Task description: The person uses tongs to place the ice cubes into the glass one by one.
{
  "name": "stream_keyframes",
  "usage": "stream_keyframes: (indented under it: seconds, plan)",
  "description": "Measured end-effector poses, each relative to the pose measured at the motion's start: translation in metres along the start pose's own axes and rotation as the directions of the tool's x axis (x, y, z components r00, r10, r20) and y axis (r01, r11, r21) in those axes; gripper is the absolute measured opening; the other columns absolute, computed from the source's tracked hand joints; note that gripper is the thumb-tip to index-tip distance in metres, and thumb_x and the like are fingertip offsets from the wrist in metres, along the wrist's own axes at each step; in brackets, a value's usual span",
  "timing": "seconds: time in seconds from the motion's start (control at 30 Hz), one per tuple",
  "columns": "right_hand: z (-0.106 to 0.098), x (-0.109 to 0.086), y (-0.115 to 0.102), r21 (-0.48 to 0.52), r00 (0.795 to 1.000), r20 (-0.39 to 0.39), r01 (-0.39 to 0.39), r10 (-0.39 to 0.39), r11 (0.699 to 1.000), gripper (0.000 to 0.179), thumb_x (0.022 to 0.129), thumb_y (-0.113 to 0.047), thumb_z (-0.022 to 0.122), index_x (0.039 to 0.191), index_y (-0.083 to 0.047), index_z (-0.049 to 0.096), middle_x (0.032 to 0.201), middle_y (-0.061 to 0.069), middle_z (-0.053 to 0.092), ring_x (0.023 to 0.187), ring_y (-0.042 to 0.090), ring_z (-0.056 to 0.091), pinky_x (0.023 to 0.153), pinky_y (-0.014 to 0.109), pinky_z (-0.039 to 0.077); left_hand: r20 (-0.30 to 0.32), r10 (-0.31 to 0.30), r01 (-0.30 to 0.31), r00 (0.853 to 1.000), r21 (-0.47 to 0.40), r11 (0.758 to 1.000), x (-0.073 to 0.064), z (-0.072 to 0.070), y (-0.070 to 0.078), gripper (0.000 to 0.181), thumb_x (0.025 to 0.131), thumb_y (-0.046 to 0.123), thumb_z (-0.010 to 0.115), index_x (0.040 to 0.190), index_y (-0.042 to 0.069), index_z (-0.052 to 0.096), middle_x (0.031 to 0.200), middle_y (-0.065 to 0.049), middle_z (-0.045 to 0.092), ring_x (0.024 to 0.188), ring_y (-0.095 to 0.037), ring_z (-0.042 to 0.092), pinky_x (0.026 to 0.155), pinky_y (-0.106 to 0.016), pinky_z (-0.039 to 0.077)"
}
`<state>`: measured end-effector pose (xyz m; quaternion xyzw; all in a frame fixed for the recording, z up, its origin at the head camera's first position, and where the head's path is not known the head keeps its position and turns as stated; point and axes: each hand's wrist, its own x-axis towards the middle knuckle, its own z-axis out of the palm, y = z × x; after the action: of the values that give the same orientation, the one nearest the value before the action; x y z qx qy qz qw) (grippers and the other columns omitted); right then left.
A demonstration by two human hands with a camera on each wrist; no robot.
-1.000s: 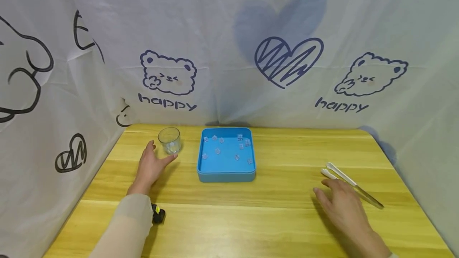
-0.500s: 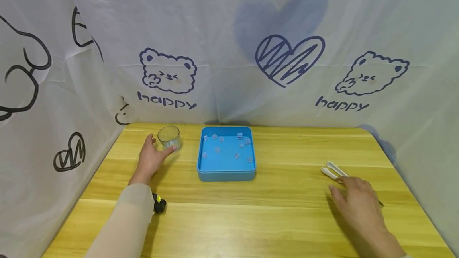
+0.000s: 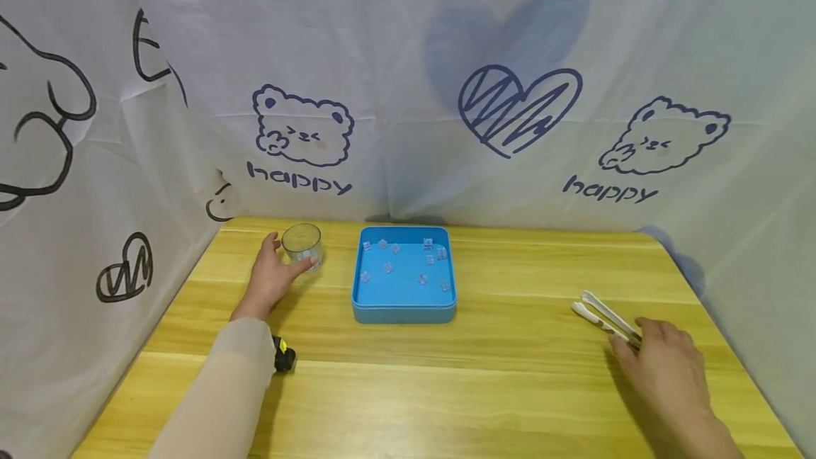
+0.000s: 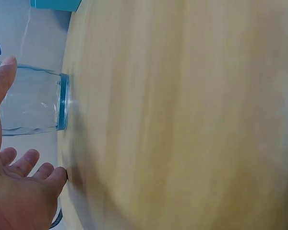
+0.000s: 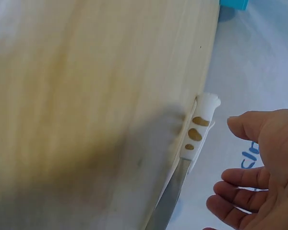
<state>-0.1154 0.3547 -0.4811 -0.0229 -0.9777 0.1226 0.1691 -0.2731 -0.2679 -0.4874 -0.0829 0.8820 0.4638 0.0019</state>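
I see a yellow wooden table point(image 3: 484, 388), with a white cloth wall point(image 3: 408, 34) with blue bears behind it. At the left hand point(image 3: 270, 278), a round clear glass cup point(image 3: 302, 246) stands upright between thumb and fingers; these are apart, and I can't tell if they touch it. The right hand point(image 3: 669, 360) has its thumb and fingers apart too, just beside long metal tongs point(image 5: 182, 165). Their white ends have brown spots and lie past the thumb

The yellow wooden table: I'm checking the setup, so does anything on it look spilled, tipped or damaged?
Nothing stands out: the clear glass tumbler is upright, the small transparent cubes lie inside the square blue tray, and the white-tipped metal tongs, partly behind the right hand, show no visible damage.
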Motion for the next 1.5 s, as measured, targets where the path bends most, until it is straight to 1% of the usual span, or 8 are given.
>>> stream_keyframes:
  seconds: [0.17,0.4,0.57,0.67,0.87,1.13,1.33,1.5]
  plan:
    - [0.001,-0.001,0.006,-0.028,1.000,0.017,-0.021,0.022,0.999,0.057,0.094,-0.029,0.077,0.121,0.019,0.061,0.114,0.046,0.060,0.094,0.064,0.057,0.071,0.070,0.046,0.017,0.013,-0.013,1.000,0.002,1.000,0.004,0.000,0.002,0.117,0.092,0.046,0.080,0.168,0.005,0.002,0.171,-0.027,0.022,0.157,-0.048,0.022,0.127,-0.063,0.022]
    - [0.000,0.000,0.010,-0.052,0.994,0.090,-0.064,0.068,0.997,0.067,0.096,-0.037,0.076,0.125,0.021,0.056,0.119,0.048,0.057,0.098,0.067,0.055,0.071,0.073,0.046,0.029,0.044,-0.046,0.999,0.038,0.998,0.008,-0.003,0.008,0.117,0.093,0.046,0.080,0.167,0.001,0.002,0.171,-0.030,0.018,0.157,-0.048,0.021,0.128,-0.062,0.021]
    - [0.001,0.002,0.011,-0.058,0.985,0.137,-0.094,0.101,0.994,0.071,0.098,-0.041,0.074,0.127,0.021,0.054,0.122,0.048,0.055,0.102,0.067,0.053,0.073,0.074,0.045,0.045,0.044,-0.046,0.998,0.041,0.998,0.010,-0.002,0.010,0.115,0.093,0.046,0.080,0.168,0.002,0.003,0.172,-0.028,0.016,0.158,-0.047,0.019,0.128,-0.062,0.020]
    - [0.001,0.002,0.012,-0.061,0.985,0.141,-0.091,0.099,0.994,0.072,0.098,-0.042,0.074,0.126,0.021,0.055,0.122,0.048,0.055,0.101,0.067,0.054,0.072,0.074,0.046,0.052,0.048,-0.050,0.997,0.047,0.998,0.010,-0.002,0.011,0.114,0.093,0.047,0.079,0.168,0.002,0.005,0.173,-0.028,0.014,0.158,-0.048,0.018,0.127,-0.063,0.020]
    - [0.004,0.001,0.014,-0.055,0.990,0.119,-0.075,0.081,0.996,0.070,0.095,-0.039,0.077,0.124,0.021,0.056,0.118,0.048,0.057,0.097,0.066,0.056,0.070,0.073,0.047,0.054,0.065,-0.068,0.996,0.058,0.996,0.009,-0.003,0.010,0.107,0.095,0.045,0.078,0.167,0.003,0.012,0.171,-0.028,0.018,0.158,-0.048,0.020,0.127,-0.064,0.021]
    - [0.003,0.000,0.015,-0.063,0.989,0.125,-0.072,0.079,0.995,0.070,0.095,-0.037,0.079,0.124,0.022,0.056,0.118,0.048,0.057,0.097,0.065,0.057,0.071,0.073,0.047,0.034,0.099,-0.103,0.995,0.173,0.979,0.010,-0.005,0.008,0.102,0.092,0.053,0.079,0.163,0.001,0.026,0.168,-0.025,0.026,0.155,-0.047,0.023,0.125,-0.064,0.025]
    - [0.000,0.001,0.018,-0.061,0.984,0.158,-0.077,0.086,0.995,0.071,0.097,-0.040,0.076,0.125,0.022,0.055,0.119,0.049,0.056,0.099,0.066,0.056,0.072,0.073,0.047,0.036,0.113,-0.118,0.993,0.190,0.975,0.010,-0.005,0.010,0.101,0.091,0.053,0.079,0.161,-0.001,0.029,0.166,-0.025,0.031,0.154,-0.045,0.024,0.125,-0.063,0.025]
    - [0.000,0.002,0.021,-0.053,0.982,0.165,-0.087,0.095,0.995,0.071,0.098,-0.040,0.074,0.128,0.021,0.054,0.122,0.049,0.055,0.102,0.067,0.054,0.072,0.073,0.045,0.034,0.113,-0.117,0.993,0.192,0.974,0.012,-0.003,0.013,0.101,0.092,0.052,0.079,0.161,-0.001,0.029,0.165,-0.024,0.032,0.153,-0.044,0.025,0.125,-0.062,0.026]
